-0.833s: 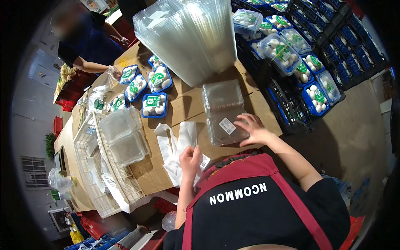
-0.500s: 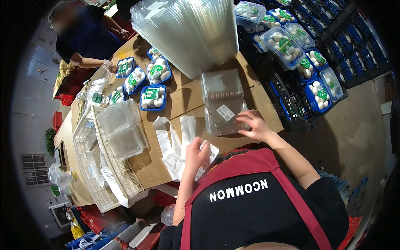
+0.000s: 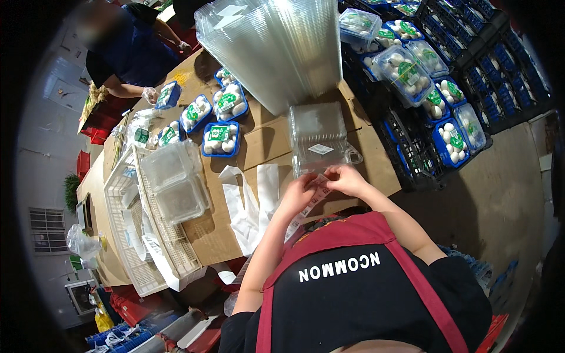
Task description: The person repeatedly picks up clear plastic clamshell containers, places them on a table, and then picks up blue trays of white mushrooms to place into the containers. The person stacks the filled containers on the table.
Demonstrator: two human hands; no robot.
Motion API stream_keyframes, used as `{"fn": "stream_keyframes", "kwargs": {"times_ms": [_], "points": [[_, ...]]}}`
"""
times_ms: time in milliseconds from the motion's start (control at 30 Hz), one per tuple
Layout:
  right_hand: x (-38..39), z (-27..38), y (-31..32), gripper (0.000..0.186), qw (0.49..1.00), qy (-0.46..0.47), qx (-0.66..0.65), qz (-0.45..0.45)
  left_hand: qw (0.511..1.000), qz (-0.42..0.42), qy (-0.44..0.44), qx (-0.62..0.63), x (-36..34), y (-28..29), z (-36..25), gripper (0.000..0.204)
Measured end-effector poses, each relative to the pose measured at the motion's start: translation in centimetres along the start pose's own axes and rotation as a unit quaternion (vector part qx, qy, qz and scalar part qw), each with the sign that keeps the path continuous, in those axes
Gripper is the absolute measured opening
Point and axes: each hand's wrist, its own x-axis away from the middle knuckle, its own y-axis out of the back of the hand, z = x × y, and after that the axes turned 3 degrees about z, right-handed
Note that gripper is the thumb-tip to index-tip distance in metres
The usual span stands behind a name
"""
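My left hand (image 3: pixel 298 193) is closed on a strip of printed white labels (image 3: pixel 312 203), which hangs down toward my apron. Against the strip's upper end, the fingers of my right hand (image 3: pixel 347 180) are pinched together. Just beyond both hands lies a clear plastic clamshell container (image 3: pixel 318 120) with a white label (image 3: pixel 321 149) stuck on it; its near edge is partly hidden by my fingers. Loose white backing paper (image 3: pixel 238 207) lies in folds to the left of my left hand.
A tall stack of clear containers (image 3: pixel 276 53) stands behind. Blue trays of mushrooms (image 3: pixel 221 139) sit at the table's far left, where a co-worker's gloved hand (image 3: pixel 150 95) touches one. More clear containers (image 3: pixel 176 183) and a cream plastic crate (image 3: pixel 168 226) are left; black crates (image 3: pixel 415 141) hold mushrooms at right.
My right hand has left the clamshell's side and come to the label strip. My left hand has risen up and right with the strip. The co-worker's hand has lifted and tilted a mushroom tray.
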Motion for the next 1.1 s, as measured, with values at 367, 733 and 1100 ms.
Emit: {"fn": "stream_keyframes", "kwargs": {"times_ms": [367, 733, 1100], "points": [[-1.4, -3.9, 0.0, 0.048, 0.965, -0.001, 0.237, -0.114, 0.994, -0.074, 0.022, -0.083, 1.9, 2.4, -1.4, 0.024], [0.5, -4.9, 1.7, 0.064, 0.963, 0.133, 0.235, -0.001, 0.993, -0.097, 0.058, 0.024, 3.3, 2.1, -0.5, 0.028], [0.6, -2.3, 2.7, 0.055, 0.949, 0.213, 0.229, -0.035, 0.989, -0.051, 0.126, 0.053, 4.0, 2.3, -2.1, 0.028]]}}
